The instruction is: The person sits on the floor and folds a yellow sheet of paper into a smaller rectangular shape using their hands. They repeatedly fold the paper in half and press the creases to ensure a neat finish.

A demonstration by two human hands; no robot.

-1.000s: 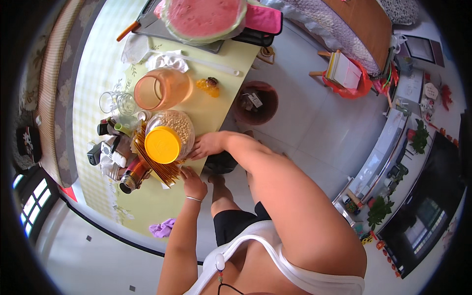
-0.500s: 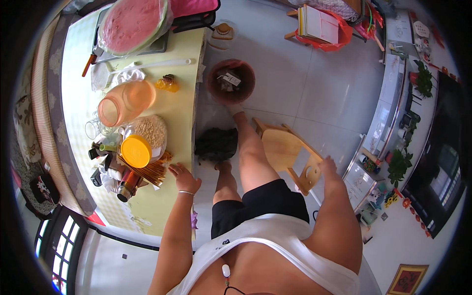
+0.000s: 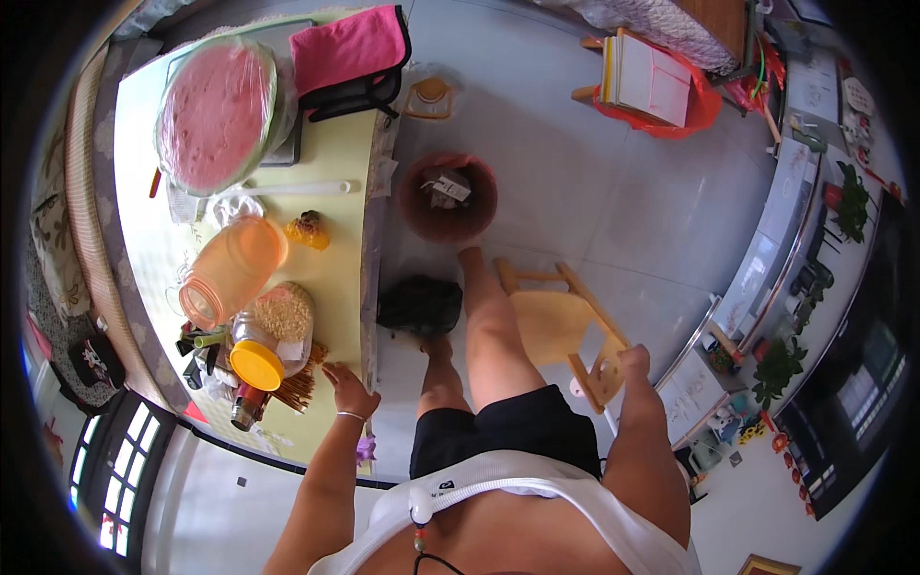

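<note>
My left hand [image 3: 352, 391] is over the near right edge of the pale green table [image 3: 331, 177], fingers apart and holding nothing. Just left of its fingertips lies a bundle of thin brown sticks [image 3: 305, 381]. Beside the sticks, a clear jar of pale grains with a yellow lid [image 3: 256, 365] lies tilted, and a dark bottle [image 3: 247, 406] pokes out below. Farther up is an orange-tinted plastic jar [image 3: 233, 270]. On the right, my right hand [image 3: 632, 362] is closed around the back of a small wooden chair [image 3: 551, 321].
A film-wrapped watermelon half [image 3: 217, 115] and a pink cloth [image 3: 347, 50] occupy the table's far end. On the floor stand a red bin [image 3: 448, 206] and a black bag [image 3: 420, 305]. Books in a red bag [image 3: 650, 81] sit far right, by a long cabinet [image 3: 757, 244].
The view has tilted, so the table and floor things appear lower. My right hand's fingers look more curled around the chair back. My left hand remains near the sticks.
</note>
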